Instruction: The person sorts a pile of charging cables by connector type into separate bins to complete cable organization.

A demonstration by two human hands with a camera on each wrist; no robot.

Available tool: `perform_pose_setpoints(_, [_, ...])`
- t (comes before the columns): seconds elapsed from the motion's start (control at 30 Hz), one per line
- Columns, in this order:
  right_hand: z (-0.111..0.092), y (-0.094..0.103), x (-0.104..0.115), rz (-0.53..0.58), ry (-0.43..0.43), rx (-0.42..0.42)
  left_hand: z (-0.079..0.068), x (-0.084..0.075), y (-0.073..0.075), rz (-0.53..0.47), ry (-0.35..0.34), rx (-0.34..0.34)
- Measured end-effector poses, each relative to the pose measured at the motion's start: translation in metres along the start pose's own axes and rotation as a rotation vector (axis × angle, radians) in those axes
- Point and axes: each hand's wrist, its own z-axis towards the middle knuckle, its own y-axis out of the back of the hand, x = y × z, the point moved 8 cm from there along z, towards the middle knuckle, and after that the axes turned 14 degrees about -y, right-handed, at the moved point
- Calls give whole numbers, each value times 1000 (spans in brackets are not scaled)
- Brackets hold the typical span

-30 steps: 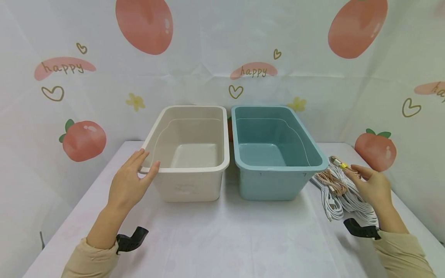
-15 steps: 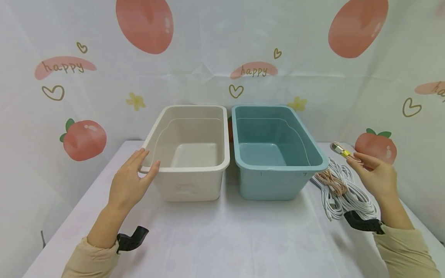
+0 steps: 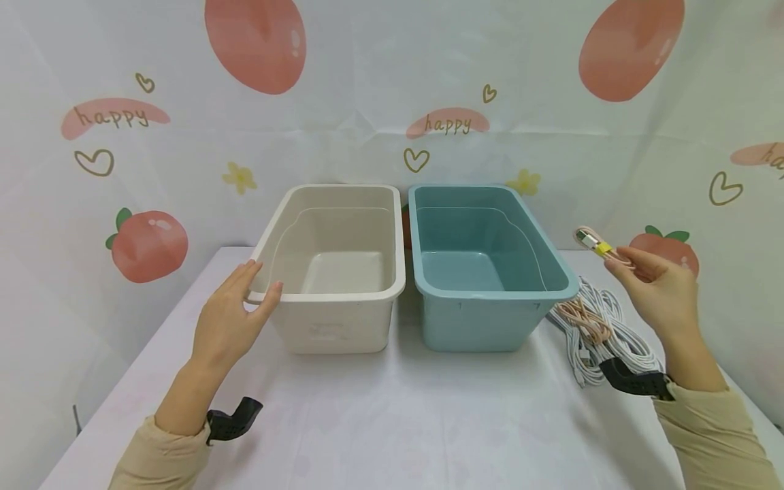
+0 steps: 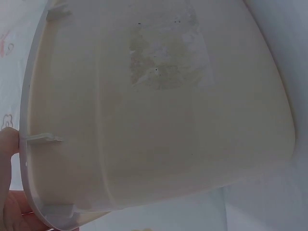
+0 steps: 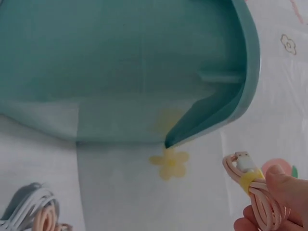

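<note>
My right hand (image 3: 664,292) pinches a coiled pink USB cable (image 5: 260,197) bound with a yellow band, its metal plug pointing away from the fingers. It is held up in the air to the right of the blue bin (image 3: 496,325). Below it on the table lies a pile of white and pink coiled cables (image 3: 603,333), partly behind the right wrist's black camera mount. My left hand (image 3: 229,316) rests on the near left corner of the beige bin (image 3: 333,327), fingers on the rim and thumb by its front edge. Both bins show bare floors inside.
The two bins stand side by side at the back of a table with a white cloth (image 3: 392,422). Behind them hangs a white curtain (image 3: 355,82) printed with fruit, hearts and the word happy.
My right hand has lifted the pink cable up off the pile, and in the last half second moved it slightly left toward the blue bin. My left hand has stayed on the beige bin.
</note>
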Motion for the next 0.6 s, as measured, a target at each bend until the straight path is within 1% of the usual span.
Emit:
perform_pose_setpoints(0.2, [0,-2,19,27,42,-7,0,0,1,1,-7,-15])
perform_pose_setpoints(0.37, [-1,-5,39,82,91,-17,1,0,1,3,-9,-16])
perform_pose_setpoints(0.53, [-1,-12,56,112,118,16,0,0,1,4,-6,-10])
perform_pose_setpoints(0.6, [-1,-15,62,106,120,29,0,0,1,2,-8,-8])
